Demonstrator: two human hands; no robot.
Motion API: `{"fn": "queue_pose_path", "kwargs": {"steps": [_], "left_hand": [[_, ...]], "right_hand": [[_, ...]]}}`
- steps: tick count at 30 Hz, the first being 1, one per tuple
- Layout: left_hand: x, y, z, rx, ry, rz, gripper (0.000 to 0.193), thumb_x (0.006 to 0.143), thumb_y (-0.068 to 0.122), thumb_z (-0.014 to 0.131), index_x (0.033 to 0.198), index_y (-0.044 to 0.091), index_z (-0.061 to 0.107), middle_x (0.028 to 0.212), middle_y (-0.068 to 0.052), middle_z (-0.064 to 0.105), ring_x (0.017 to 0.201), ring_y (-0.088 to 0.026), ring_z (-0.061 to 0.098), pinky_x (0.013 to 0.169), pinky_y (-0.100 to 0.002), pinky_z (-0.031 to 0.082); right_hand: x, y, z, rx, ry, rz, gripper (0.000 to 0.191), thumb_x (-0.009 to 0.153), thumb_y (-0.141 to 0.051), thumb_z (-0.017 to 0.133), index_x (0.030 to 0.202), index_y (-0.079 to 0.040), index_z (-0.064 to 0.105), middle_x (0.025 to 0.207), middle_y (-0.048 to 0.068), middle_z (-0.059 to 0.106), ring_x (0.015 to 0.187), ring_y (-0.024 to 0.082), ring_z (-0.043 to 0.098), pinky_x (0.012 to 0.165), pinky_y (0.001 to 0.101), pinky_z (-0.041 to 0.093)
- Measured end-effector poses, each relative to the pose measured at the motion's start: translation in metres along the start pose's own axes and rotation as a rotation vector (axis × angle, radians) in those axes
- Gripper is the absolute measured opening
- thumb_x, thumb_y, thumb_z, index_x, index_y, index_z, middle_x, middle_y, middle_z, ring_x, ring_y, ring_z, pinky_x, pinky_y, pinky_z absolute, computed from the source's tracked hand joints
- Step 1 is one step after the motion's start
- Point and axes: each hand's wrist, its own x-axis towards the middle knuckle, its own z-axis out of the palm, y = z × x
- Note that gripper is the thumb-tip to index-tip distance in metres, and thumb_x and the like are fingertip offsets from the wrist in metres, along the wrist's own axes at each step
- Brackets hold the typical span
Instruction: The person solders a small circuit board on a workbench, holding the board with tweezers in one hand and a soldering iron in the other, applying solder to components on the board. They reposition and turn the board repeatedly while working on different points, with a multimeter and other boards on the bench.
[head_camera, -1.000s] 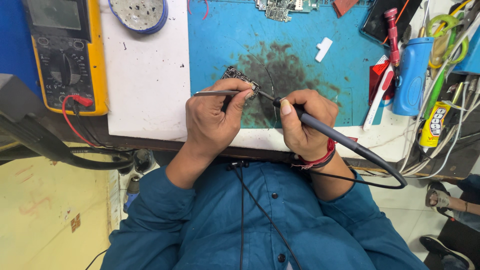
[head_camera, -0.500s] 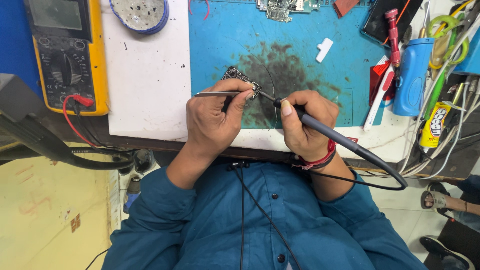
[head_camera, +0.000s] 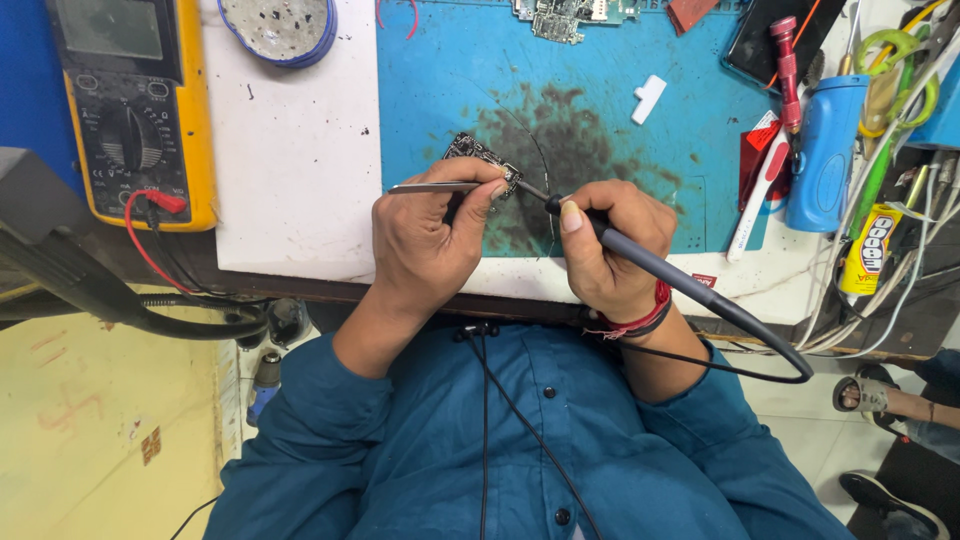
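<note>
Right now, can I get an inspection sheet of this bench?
Surface: blue mat, dark-stained, on a white board.
Job's things: small circuit board; tweezers; soldering iron.
Clutter: yellow multimeter, blue tin, blue bottle, glue tube.
Grippers: left hand pinches the tweezers; right hand grips the iron.
Cables: iron cord; red lead.
Surroundings: sandalled foot.

- One view only, from a camera worn on the person's head.
- It looks steeply down over the teal shirt front (head_camera: 520, 450) onto the white work surface (head_camera: 300, 170).
- It sits close: the stained blue rubber mat (head_camera: 450, 90) fills the upper middle.
- The surface's far side runs off the top.
</note>
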Motion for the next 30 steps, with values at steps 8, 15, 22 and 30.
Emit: {"fn": "queue_pose_path", "kwargs": {"steps": [8, 15, 22, 30], "left_hand": [[-0.0003, 0.0002, 0.0010, -0.001, 0.004, -0.005, 0.007, 0.100, 0.009, 0.075, 0.105, 0.006, 0.070, 0.094, -0.008, 0.076, 0.072, -0.016, 0.072, 0.063, -0.028, 0.053], [0.0002, 0.0005, 0.0006, 0.005, 0.003, -0.001, 0.007, 0.101, 0.009, 0.074, 0.105, 0.006, 0.070, 0.095, -0.008, 0.076, 0.073, -0.017, 0.072, 0.064, -0.028, 0.053], [0.0003, 0.0003, 0.0007, 0.010, 0.003, 0.000, 0.007, 0.101, 0.010, 0.075, 0.105, 0.006, 0.070, 0.096, -0.008, 0.076, 0.073, -0.017, 0.072, 0.064, -0.028, 0.054], [0.0002, 0.0001, 0.0014, -0.001, 0.002, 0.003, 0.008, 0.101, 0.010, 0.075, 0.106, 0.006, 0.070, 0.096, -0.008, 0.076, 0.073, -0.016, 0.072, 0.065, -0.028, 0.054]], "right_hand": [[-0.0002, 0.0001, -0.0005, 0.006, -0.003, -0.005, 0.011, 0.102, -0.007, 0.068, 0.094, -0.001, 0.063, 0.078, 0.007, 0.064, 0.065, 0.017, 0.058, 0.057, 0.0278, 0.042], [0.0004, 0.0001, -0.0006, -0.012, 0.000, -0.001, 0.012, 0.102, -0.009, 0.068, 0.095, 0.000, 0.064, 0.078, 0.008, 0.063, 0.065, 0.017, 0.058, 0.057, 0.0277, 0.042], [0.0011, -0.0007, -0.0010, 0.000, -0.007, 0.008, 0.012, 0.103, -0.009, 0.068, 0.095, 0.000, 0.064, 0.079, 0.008, 0.064, 0.064, 0.016, 0.057, 0.056, 0.0273, 0.042], [0.0013, 0.0005, -0.0007, -0.018, 0.005, -0.013, 0.012, 0.102, -0.009, 0.068, 0.094, -0.001, 0.064, 0.078, 0.008, 0.064, 0.064, 0.016, 0.057, 0.056, 0.0274, 0.042]]}}
